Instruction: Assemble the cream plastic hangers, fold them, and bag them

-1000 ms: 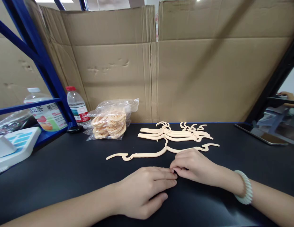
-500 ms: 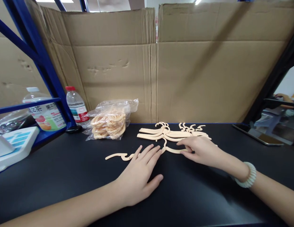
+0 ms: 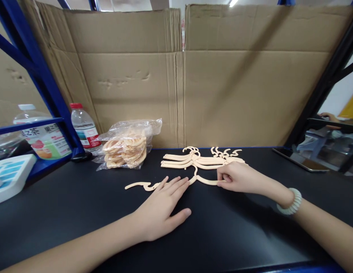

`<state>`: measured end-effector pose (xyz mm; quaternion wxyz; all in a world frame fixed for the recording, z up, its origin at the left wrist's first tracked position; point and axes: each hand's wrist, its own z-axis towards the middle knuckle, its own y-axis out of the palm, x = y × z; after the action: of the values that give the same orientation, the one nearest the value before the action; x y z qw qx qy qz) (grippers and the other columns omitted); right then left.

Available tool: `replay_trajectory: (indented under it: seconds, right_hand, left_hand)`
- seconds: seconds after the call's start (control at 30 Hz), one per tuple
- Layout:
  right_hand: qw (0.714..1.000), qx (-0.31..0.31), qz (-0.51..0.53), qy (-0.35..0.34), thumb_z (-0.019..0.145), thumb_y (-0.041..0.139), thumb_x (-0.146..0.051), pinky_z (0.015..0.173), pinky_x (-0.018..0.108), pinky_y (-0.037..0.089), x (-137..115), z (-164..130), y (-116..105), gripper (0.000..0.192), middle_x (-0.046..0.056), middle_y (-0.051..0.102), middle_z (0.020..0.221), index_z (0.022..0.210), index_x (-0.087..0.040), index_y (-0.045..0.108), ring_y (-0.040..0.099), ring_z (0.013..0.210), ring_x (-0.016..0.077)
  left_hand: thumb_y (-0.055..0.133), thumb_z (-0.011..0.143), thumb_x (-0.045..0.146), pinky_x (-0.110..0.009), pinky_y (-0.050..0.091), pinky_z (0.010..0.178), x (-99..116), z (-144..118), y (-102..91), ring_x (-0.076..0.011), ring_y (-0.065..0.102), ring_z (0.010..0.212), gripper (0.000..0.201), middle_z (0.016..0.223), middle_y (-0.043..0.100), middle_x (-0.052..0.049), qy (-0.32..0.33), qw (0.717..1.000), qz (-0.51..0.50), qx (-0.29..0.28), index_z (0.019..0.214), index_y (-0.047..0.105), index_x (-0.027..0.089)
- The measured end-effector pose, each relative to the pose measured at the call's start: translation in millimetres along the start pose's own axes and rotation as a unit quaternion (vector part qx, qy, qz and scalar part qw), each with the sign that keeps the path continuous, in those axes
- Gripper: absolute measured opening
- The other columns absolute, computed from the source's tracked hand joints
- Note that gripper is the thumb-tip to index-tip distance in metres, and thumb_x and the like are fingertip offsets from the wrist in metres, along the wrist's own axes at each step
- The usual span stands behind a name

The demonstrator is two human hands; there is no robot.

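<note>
Shelving in blue steel stands at my far left, with a white scale-like device at the desk edge beneath it and a labelled drink bottle behind the lower rail. Just right of the post is a water bottle with a red cap, and beside that a clear plastic bag stuffed with cream-coloured pieces, resting on the black desk.

My left hand lies flat, palm down, fingers spread and loose, holding nothing; its fingertips rest on the left arm of the single cream hanger that lies alone on the desk in front of me. That arm runs out to the left of my fingers, curling at its end.

My right hand, a pale bead bracelet on the wrist, has its grip pinched shut on the right arm of the same hanger, thumb below and fingers curled over it. Just behind it, touching or nearly so, is a stack of hangers, hooks overlapping. Cardboard sheets wall off the back of the desk. At far right a dark tablet lies flat near a black post, and another person's hand shows beyond it.
</note>
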<state>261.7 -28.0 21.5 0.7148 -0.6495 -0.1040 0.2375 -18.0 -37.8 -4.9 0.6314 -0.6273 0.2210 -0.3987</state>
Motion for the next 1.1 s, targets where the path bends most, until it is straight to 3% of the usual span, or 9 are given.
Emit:
replay_trajectory:
  seconds: [0.17, 0.27, 0.37, 0.47, 0.6, 0.77, 0.93, 1.1]
  right_hand:
    - [0.996, 0.038, 0.086, -0.001, 0.08, 0.057, -0.031, 0.051, 0.023, 0.035, 23.4, 6.5, -0.7, 0.018, -0.002, 0.059, 0.057, 0.072, -0.016, 0.064, 0.051, 0.052, 0.0111]
    - [0.984, 0.124, 0.126, 0.04, 0.085, 0.051, -0.03, 0.062, 0.025, 0.045, 57.2, 12.4, -0.9, 0.022, 0.004, 0.069, 0.075, 0.086, -0.015, 0.067, 0.062, 0.067, 0.0154]
    - [0.975, 0.173, 0.088, 0.107, 0.083, 0.05, -0.021, 0.072, 0.029, 0.049, 95.5, 14.7, 1.4, 0.022, 0.008, 0.072, 0.088, 0.091, -0.013, 0.069, 0.066, 0.078, 0.0189]
    - [0.977, 0.159, 0.021, 0.142, 0.083, 0.047, -0.014, 0.08, 0.033, 0.05, 125.4, 13.6, 6.8, 0.029, 0.012, 0.071, 0.1, 0.103, -0.011, 0.068, 0.066, 0.089, 0.0228]
    - [0.988, 0.108, -0.049, 0.096, 0.086, 0.042, -0.009, 0.096, 0.036, 0.045, 147.0, 12.5, 14.6, 0.038, 0.013, 0.065, 0.119, 0.116, -0.01, 0.065, 0.061, 0.108, 0.0252]
    - [0.983, 0.102, -0.138, 0.065, 0.085, 0.042, -0.006, 0.088, 0.034, 0.05, 161.7, 11.9, 17.9, 0.039, 0.01, 0.07, 0.11, 0.114, -0.012, 0.066, 0.063, 0.097, 0.0235]
    - [0.977, 0.113, -0.175, 0.051, 0.085, 0.048, -0.013, 0.078, 0.034, 0.051, 170.7, 10.3, 17.4, 0.029, 0.006, 0.073, 0.098, 0.1, -0.02, 0.072, 0.061, 0.089, 0.0239]
    - [0.969, 0.135, -0.2, 0.053, 0.085, 0.045, -0.014, 0.074, 0.035, 0.05, 168.5, 9.0, 13.1, 0.028, 0.009, 0.072, 0.089, 0.095, -0.018, 0.071, 0.06, 0.087, 0.0248]
  left_hand:
    - [0.046, 0.093, 0.037, -0.057, 0.02, 0.113, 1.9, -0.4, 0.2, -0.0287, 0.027, 0.139, 0.057, 0.15, 0.035, -0.011, 0.022, 0.999, -0.009, 0.029, 0.145, 0.03, 0.021]
    - [0.046, 0.092, 0.027, -0.051, 0.026, 0.114, 4.3, -0.9, -1.0, -0.0252, 0.031, 0.138, 0.051, 0.147, 0.04, -0.008, 0.087, 0.995, -0.031, 0.034, 0.142, 0.036, 0.023]
    - [0.045, 0.092, 0.023, -0.043, 0.034, 0.111, 6.7, -1.0, -2.8, -0.0223, 0.038, 0.135, 0.046, 0.143, 0.046, -0.007, 0.145, 0.988, -0.057, 0.018, 0.138, 0.042, 0.022]
    - [0.044, 0.092, 0.022, -0.039, 0.038, 0.109, 9.3, -0.6, -4.9, -0.0212, 0.042, 0.132, 0.043, 0.14, 0.049, -0.008, 0.146, 0.987, -0.063, 0.0, 0.135, 0.046, 0.02]
    - [0.044, 0.092, 0.022, -0.039, 0.038, 0.109, 11.4, -0.6, -6.8, -0.0214, 0.042, 0.132, 0.041, 0.14, 0.049, -0.008, 0.137, 0.989, -0.056, -0.008, 0.133, 0.049, 0.019]
    - [0.043, 0.093, 0.022, -0.038, 0.037, 0.11, 9.8, -1.5, -4.4, -0.0213, 0.042, 0.132, 0.042, 0.141, 0.048, -0.009, 0.14, 0.988, -0.058, -0.008, 0.134, 0.048, 0.018]
    - [0.044, 0.092, 0.022, -0.039, 0.038, 0.109, 7.3, -1.5, -1.2, -0.0223, 0.043, 0.131, 0.041, 0.139, 0.05, -0.009, 0.151, 0.986, -0.073, 0.013, 0.133, 0.049, 0.021]
    - [0.044, 0.091, 0.021, -0.039, 0.037, 0.109, 9.8, -1.5, -3.3, -0.0228, 0.043, 0.131, 0.041, 0.138, 0.051, -0.01, 0.142, 0.988, -0.067, 0.003, 0.132, 0.051, 0.019]
